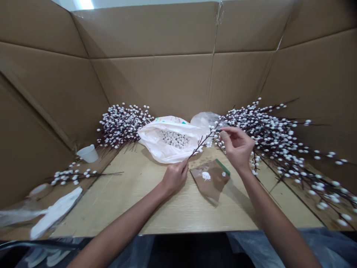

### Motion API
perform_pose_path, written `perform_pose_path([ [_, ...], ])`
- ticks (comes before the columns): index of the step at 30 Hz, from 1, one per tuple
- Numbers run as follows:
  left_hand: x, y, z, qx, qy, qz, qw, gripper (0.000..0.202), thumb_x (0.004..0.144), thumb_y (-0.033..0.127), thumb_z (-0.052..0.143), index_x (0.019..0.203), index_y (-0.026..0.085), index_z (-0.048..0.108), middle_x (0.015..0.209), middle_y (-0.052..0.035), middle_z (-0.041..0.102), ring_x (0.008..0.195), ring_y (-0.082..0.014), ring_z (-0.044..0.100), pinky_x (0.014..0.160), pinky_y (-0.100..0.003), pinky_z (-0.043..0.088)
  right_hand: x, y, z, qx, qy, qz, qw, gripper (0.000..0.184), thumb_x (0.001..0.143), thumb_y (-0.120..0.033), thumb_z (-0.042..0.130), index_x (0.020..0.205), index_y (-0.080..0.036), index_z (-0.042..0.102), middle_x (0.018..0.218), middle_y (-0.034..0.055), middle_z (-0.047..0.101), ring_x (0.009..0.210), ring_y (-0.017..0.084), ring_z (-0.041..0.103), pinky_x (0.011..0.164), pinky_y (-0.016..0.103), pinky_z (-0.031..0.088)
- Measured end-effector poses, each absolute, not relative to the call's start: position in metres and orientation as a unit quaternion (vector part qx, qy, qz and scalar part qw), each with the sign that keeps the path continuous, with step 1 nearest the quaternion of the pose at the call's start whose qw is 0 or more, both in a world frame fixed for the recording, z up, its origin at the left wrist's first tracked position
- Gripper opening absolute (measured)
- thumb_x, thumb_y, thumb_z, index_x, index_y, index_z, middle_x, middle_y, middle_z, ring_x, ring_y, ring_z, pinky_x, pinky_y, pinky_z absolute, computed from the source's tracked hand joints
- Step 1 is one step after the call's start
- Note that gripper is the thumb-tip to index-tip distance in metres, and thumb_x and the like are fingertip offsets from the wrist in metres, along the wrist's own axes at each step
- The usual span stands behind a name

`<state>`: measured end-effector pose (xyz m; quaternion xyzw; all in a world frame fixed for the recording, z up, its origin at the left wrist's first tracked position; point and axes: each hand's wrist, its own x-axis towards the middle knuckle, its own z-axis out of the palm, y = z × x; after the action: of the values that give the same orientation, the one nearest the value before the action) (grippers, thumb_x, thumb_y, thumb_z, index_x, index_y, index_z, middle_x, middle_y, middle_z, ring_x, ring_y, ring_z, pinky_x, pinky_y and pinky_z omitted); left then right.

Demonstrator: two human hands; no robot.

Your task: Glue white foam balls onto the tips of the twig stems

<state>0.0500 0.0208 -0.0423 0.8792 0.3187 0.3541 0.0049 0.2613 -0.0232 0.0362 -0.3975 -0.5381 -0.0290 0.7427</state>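
Observation:
My left hand (175, 175) is closed around the lower stem of a brown artificial berry branch (203, 140) with small white berries, slanting up to the right. At its upper end, my right hand (238, 147) pinches a thin dark twig between thumb and forefinger. Behind the branch lies an open white plastic bag (150, 143) full of loose white berries (175, 139). Below my hands, a brown piece of card (210, 188) with a green edge carries two white dabs (206, 176).
Bundles of berry branches lie at the back left (122, 124) and along the right (267, 134). On the left are a white cup (87, 153), a small berry sprig (74, 175), a tape roll (40, 190) and a white cloth-like piece (57, 212). Cardboard walls (153, 78) surround the table (119, 201).

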Motion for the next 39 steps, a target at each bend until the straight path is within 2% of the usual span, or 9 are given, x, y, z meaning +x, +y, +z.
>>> perform_pose_path([
  [5,0.051,0.019,-0.041,0.892,0.302,0.337,-0.018,0.031,0.089,0.016,0.041,0.11,0.012,0.064,0.072,-0.0095,0.071,0.058,-0.0178,0.063,0.056,-0.024,0.048,0.255,-0.022,0.027,-0.435,-0.628,-0.226,0.605,0.018,0.083,-0.011,0.056,0.092,-0.02,0.068,0.085,0.0062,0.072,0.074,0.018,0.066,0.069,0.032,0.052],
  [10,0.052,0.017,-0.039,0.894,0.308,0.325,-0.018,0.029,0.088,0.015,0.042,0.108,0.013,0.064,0.072,-0.0083,0.071,0.058,-0.0171,0.063,0.057,-0.024,0.047,0.258,-0.014,0.02,-0.453,-0.648,-0.289,0.54,0.021,0.085,-0.009,0.052,0.093,-0.018,0.069,0.088,0.007,0.075,0.078,0.02,0.068,0.071,0.034,0.052],
  [16,0.052,0.018,-0.041,0.894,0.316,0.317,-0.03,0.029,0.089,0.015,0.041,0.108,0.014,0.063,0.074,-0.0079,0.072,0.061,-0.0171,0.064,0.058,-0.023,0.048,0.26,-0.013,0.018,-0.478,-0.647,-0.268,0.53,0.022,0.087,-0.014,0.051,0.093,-0.02,0.071,0.089,0.0059,0.075,0.076,0.02,0.067,0.07,0.035,0.052],
  [23,0.052,0.018,-0.042,0.896,0.311,0.317,-0.02,0.031,0.09,0.016,0.041,0.112,0.012,0.062,0.077,-0.0097,0.072,0.063,-0.0189,0.066,0.058,-0.025,0.048,0.261,-0.012,0.016,-0.477,-0.651,-0.275,0.523,0.022,0.085,-0.011,0.051,0.093,-0.018,0.071,0.089,0.0069,0.075,0.077,0.021,0.067,0.071,0.035,0.052],
  [28,0.052,0.018,-0.042,0.895,0.312,0.318,-0.022,0.033,0.09,0.016,0.04,0.116,0.013,0.06,0.079,-0.009,0.073,0.064,-0.0182,0.067,0.059,-0.024,0.049,0.263,-0.01,0.013,-0.48,-0.646,-0.275,0.527,0.024,0.086,-0.012,0.05,0.095,-0.02,0.07,0.092,0.0066,0.075,0.081,0.021,0.068,0.077,0.037,0.051],
  [39,0.052,0.017,-0.04,0.893,0.315,0.32,-0.02,0.032,0.09,0.016,0.041,0.116,0.014,0.061,0.076,-0.0081,0.072,0.063,-0.0181,0.066,0.058,-0.024,0.048,0.262,-0.01,0.014,-0.471,-0.647,-0.271,0.535,0.023,0.085,-0.01,0.051,0.094,-0.019,0.07,0.089,0.0062,0.075,0.077,0.02,0.068,0.072,0.034,0.052],
])
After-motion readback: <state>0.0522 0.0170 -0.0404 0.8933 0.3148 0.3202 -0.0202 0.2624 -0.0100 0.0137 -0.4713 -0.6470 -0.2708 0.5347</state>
